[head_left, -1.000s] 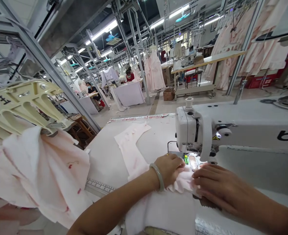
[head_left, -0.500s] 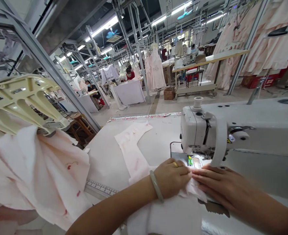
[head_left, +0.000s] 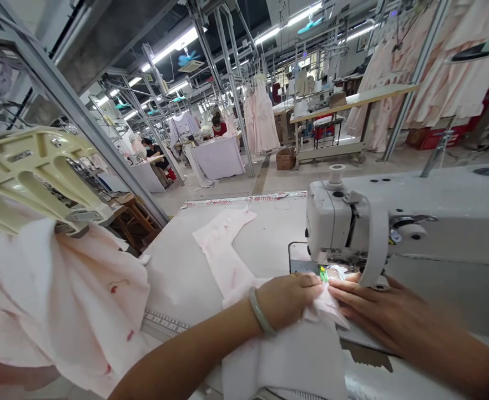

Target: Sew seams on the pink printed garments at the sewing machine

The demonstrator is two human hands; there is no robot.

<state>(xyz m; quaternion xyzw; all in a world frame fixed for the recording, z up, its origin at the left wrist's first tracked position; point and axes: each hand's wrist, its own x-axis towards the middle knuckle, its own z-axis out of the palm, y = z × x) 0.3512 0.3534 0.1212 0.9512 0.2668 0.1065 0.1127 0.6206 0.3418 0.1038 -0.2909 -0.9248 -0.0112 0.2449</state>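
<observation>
A white sewing machine [head_left: 352,222] stands on the right of the table, its lit needle area right in front of my hands. Pale pink fabric [head_left: 286,361] lies under both hands and hangs toward me. My left hand [head_left: 290,303], with a bangle at the wrist, is closed on the fabric just left of the green and yellow presser foot piece [head_left: 323,274]. My right hand [head_left: 373,305] lies with fingers stretched out over the fabric's edge, right of the foot, partly behind the white guard. A narrow fabric strip [head_left: 227,255] runs away across the table.
A cream plastic chair back [head_left: 31,172] at the left carries pink printed fabric [head_left: 90,294]. A ruler [head_left: 165,321] is fixed along the table. Farther off are co-workers [head_left: 218,126], hanging garments [head_left: 261,116], another worktable [head_left: 352,103] and a metal post [head_left: 81,122].
My left hand has turned slightly, with its knuckles lower, and stays beside the foot. My right hand has shifted slightly at the foot. The view has moved a little.
</observation>
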